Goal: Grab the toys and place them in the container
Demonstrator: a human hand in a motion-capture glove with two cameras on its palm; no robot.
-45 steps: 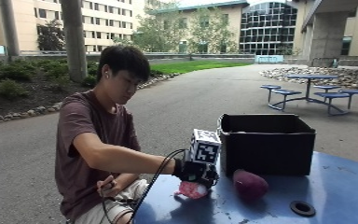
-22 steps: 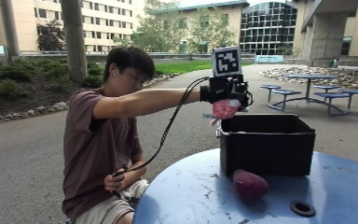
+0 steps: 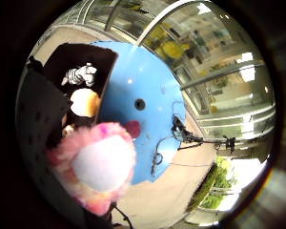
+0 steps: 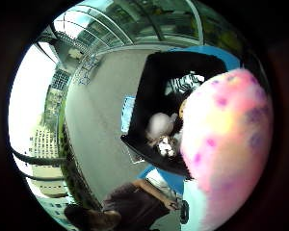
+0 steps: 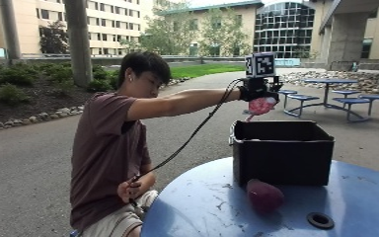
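Gloved right hand (image 5: 256, 93), upper centre-right of the outside view, is raised at the end of an outstretched arm and grips a pink plush toy (image 5: 262, 105), fingers curled round it. This toy hangs clear above the open top of the black container (image 5: 283, 153), nearer its left rim. Both palm views show the same toy close to the palm: pink fur with a white patch (image 3: 102, 164) in the little-finger view, pink and yellow with darker spots (image 4: 226, 144) in the thumb view.

Inside the container the palm views show a zebra-striped toy (image 3: 79, 74), an orange-and-white toy (image 3: 84, 103) and a pale grey toy (image 4: 160, 126). No brand, label or legible writing can be made out on container or toys.

A dark magenta toy (image 5: 264, 195) lies on the round blue table (image 5: 373, 197), touching or just in front of the container's front wall, lower centre-right. A black-ringed hole (image 5: 320, 220) sits in the table surface to its right.

Against the frame half a second ago, the hand holds about the same height over the container; the magenta toy has not moved. One second ago the hand was down at table level beside the container.
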